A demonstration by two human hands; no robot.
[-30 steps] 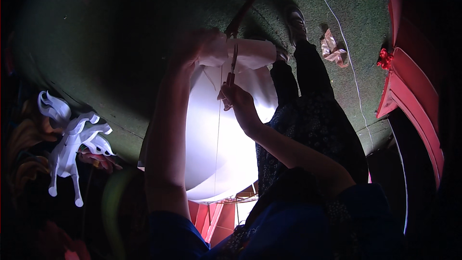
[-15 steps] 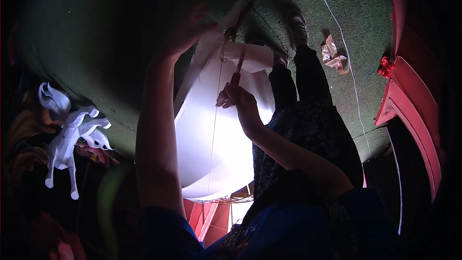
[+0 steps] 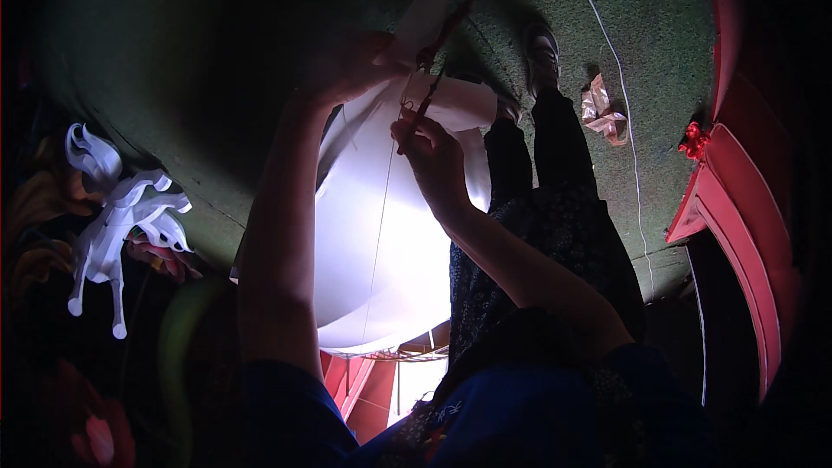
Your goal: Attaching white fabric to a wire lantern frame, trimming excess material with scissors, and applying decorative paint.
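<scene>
A large white sheet (image 3: 381, 217), glowing from light within or behind it, stretches over a rounded form in front of me. My left hand (image 3: 351, 69) is at its far upper left edge, fingers curled round the material, partly lost in shadow. My right hand (image 3: 431, 152) grips a slim dark stick-like tool (image 3: 426, 97) whose tip points up toward the folded far end of the sheet. What kind of tool it is does not show clearly. A dark reddish rod (image 3: 451, 26) lies beyond that tip. A thin thread (image 3: 379, 217) runs down across the sheet.
Green carpet (image 3: 650, 35) covers the floor, with a white cable (image 3: 617, 61) and a crumpled shiny wrapper (image 3: 601, 110). Red curved panels (image 3: 737, 208) stand at the right. A white sculpted figure (image 3: 113, 225) is at the left, beside dark flower shapes. Two shoed feet (image 3: 542, 48) stand beyond the sheet.
My right hand has moved up with the tool, closer to the folded end of the sheet. My left hand has come down and right onto the sheet's edge, its fingers curling in.
</scene>
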